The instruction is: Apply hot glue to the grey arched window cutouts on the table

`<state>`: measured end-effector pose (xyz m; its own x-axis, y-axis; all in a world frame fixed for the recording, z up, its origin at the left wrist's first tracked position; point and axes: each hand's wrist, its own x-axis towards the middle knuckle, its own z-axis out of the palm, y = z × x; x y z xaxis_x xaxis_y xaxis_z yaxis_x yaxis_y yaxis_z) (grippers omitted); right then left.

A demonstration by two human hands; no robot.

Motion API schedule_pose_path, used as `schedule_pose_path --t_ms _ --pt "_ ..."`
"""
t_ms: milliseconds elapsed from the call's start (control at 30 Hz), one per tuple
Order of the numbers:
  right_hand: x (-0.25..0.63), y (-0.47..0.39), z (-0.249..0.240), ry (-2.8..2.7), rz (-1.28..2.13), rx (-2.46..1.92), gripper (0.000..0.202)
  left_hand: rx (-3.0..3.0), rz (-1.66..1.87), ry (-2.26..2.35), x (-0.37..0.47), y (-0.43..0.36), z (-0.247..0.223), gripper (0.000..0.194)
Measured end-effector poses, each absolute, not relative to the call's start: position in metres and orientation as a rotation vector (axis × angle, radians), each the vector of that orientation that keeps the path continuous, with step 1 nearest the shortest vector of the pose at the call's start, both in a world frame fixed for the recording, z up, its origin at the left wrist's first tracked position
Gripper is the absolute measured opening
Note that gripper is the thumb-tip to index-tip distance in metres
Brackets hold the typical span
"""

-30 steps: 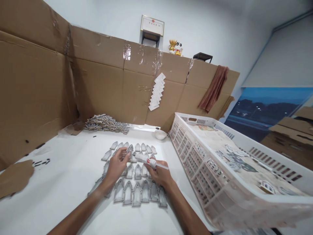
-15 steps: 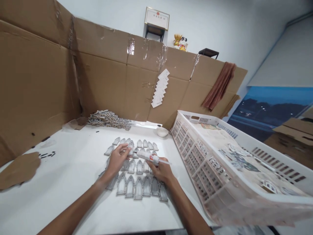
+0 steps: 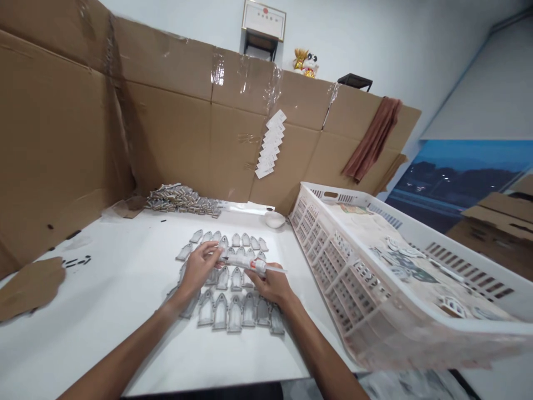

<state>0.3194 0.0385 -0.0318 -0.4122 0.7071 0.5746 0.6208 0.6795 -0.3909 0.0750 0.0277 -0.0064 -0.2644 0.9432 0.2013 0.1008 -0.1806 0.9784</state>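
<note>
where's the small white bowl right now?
Head view: the small white bowl sits at the table's far edge, by the cardboard wall, just left of the white crate's far corner.

Taped cardboard screen [image 3: 166, 111] behind white table [image 3: 104, 311], pale wall [image 3: 375, 39], dusk window [image 3: 449, 178]

**Even indoor light, wide-angle warp**

Soft overhead light is falling evenly on the white table [image 3: 104, 289], leaving only faint shadows under the forearms. Glare is glinting off the clear tape [image 3: 219, 69] on the cardboard. Edges are bowing from lens distortion, and the white crate [image 3: 416, 333] is blurring at its near corner.
</note>
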Motion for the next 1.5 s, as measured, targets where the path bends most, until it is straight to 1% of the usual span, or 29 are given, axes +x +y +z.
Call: schedule_pose_path --t_ms 333,600,767,867,1033,1200,1400,1500 --pt "0.319 0.038 -0.033 -2.169 0.028 -1.010 0.057 1.235 1.531 1.341 0.074 0.029 -0.010 0.058" --pt "0.319 0.038 -0.033 -2.179 -0.028 -1.008 0.048 1.244 1.521 1.347 0.073 0.030 -0.012 0.060" --pt "0.319 0.038 -0.030 -2.210 -0.031 -0.984 0.047 1.284 1.517 1.366 0.068 0.034 -0.020 0.061" --pt "0.319 0.036 -0.027 -2.226 -0.002 -0.963 0.042 1.294 1.528 1.372 0.066 0.037 -0.024 0.062" --pt "0.319 0.032 -0.021 -2.252 0.095 -0.988 0.028 1.322 1.561 1.379 0.070 0.033 -0.022 0.059" --pt "0.321 0.033 -0.019 -2.280 0.092 -1.004 0.017 1.372 1.547 1.422 0.074 0.027 -0.015 0.056" --pt "0.325 0.033 -0.014 -2.233 0.131 -1.016 0.020 1.360 1.520 1.456 0.076 0.025 -0.008 0.054" --pt "0.328 0.033 -0.012 -2.149 0.151 -1.005 0.027 1.340 1.553 1.508 0.073 0.023 -0.005 0.053"
